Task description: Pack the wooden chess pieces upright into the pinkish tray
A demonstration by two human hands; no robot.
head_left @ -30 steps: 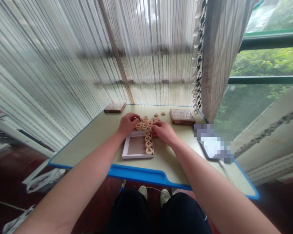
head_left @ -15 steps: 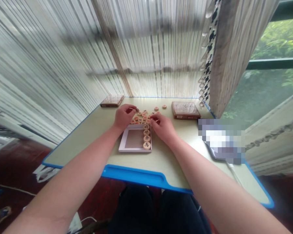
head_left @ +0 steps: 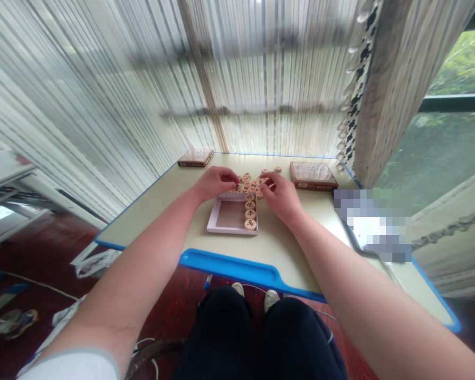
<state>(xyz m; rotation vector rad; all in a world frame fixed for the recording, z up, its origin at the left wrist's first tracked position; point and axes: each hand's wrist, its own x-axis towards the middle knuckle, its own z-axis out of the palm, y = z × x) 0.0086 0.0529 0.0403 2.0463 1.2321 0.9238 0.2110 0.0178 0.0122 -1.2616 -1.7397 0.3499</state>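
A shallow white box tray (head_left: 212, 221) lies on the table, with a column of round Chinese chess pieces (head_left: 250, 214) along its right side. The rest of its brown bottom is bare. Behind it, loose wooden pieces with red and black characters (head_left: 254, 183) are clustered. My left hand (head_left: 220, 180) is at the cluster's left side, its thumb and fingers closed on a chess piece (head_left: 237, 187). On the other side, my right hand (head_left: 280, 191) reaches over the pieces with thumb and forefinger apart. Its fingertips partly hide the pieces beneath.
Two flat brown boxes stand at the back, one on the left (head_left: 196, 157), one on the right (head_left: 313, 175). A blurred-out device (head_left: 368, 227) with a white cable lies at the right edge. The table (head_left: 142, 211) has a blue rim; string curtains (head_left: 261, 79) hang behind.
My view has shifted, so the table sits further right and slightly higher. My left hand has come nearer the pieces by the tray's back edge. My right thumb and forefinger have parted.
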